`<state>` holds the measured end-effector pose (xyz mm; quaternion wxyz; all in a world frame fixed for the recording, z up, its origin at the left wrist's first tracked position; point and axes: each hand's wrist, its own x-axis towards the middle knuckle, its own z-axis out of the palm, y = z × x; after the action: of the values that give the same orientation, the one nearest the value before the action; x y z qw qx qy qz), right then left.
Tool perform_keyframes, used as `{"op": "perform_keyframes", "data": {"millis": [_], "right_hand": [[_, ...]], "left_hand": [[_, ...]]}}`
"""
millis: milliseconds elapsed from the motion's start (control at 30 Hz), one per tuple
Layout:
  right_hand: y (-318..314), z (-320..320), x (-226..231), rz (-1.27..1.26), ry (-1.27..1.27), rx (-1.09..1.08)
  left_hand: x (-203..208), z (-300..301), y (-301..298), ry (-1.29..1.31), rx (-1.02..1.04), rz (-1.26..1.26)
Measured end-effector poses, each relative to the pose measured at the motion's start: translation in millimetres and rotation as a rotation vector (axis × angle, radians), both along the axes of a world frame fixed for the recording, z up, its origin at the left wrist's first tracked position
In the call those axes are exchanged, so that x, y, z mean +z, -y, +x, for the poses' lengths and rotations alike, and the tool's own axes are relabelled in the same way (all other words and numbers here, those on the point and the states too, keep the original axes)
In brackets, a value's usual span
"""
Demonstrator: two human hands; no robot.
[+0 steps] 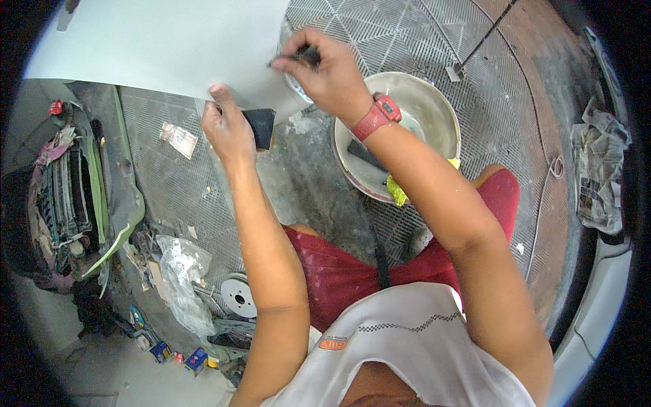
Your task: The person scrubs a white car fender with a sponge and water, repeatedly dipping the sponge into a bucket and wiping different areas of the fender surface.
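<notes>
A large smooth white panel (163, 41) fills the far left, with its lower edge towards me. My left hand (227, 132) is closed at that edge, its thumb lying on the panel and its fingers curled under. Right beside this hand shows a dark, flat, square-edged piece (262, 127) with a brownish side, like sandpaper; whether the hand touches it I cannot tell. My right hand (329, 71), with a red watch (380, 115) on the wrist, is raised at the panel's right edge. Its fingers pinch a small dark thing (308, 56), mostly hidden by them.
Below my right forearm stands a round whitish basin (444, 112) with a dark block (366, 154) inside and a yellow cloth (397, 192) at its rim. Clear plastic (183, 278) and a metal disc (239, 296) lie left. Crumpled newspaper (600, 173) is far right.
</notes>
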<state>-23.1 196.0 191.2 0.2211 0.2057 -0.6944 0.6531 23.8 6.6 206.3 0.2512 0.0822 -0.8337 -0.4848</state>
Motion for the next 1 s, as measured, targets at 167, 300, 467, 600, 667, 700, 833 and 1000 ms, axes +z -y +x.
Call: {"op": "perform_keyframes", "data": {"millis": [167,300,467,600,667,700,833,1000], "right_hand": [[-22,22,-42,0.358,0.178,-0.004],[-68,73,-75,0.338,0.355,-0.138],[-84,113,-78,0.686,0.189,-0.389],[-46,82,-23,0.348,0.152,-0.207],[-27,52,11,0.221,0.100,-0.185],[-22,37,25,0.212,0.002,-0.204],[-12,1,39,0.174,-0.044,-0.271],[-8,2,1,0.419,-0.016,-0.235]], "left_hand": [[4,3,0,0.044,0.005,0.000],[2,6,0,0.033,0.014,0.016],[2,3,-5,-0.017,0.005,0.071],[1,2,-12,0.009,0.052,0.090],[0,2,-13,-0.090,0.044,0.036],[0,1,-14,-0.135,0.015,0.010],[-1,1,-11,-0.082,0.025,0.005],[4,5,-10,-0.087,-0.022,0.049]]}}
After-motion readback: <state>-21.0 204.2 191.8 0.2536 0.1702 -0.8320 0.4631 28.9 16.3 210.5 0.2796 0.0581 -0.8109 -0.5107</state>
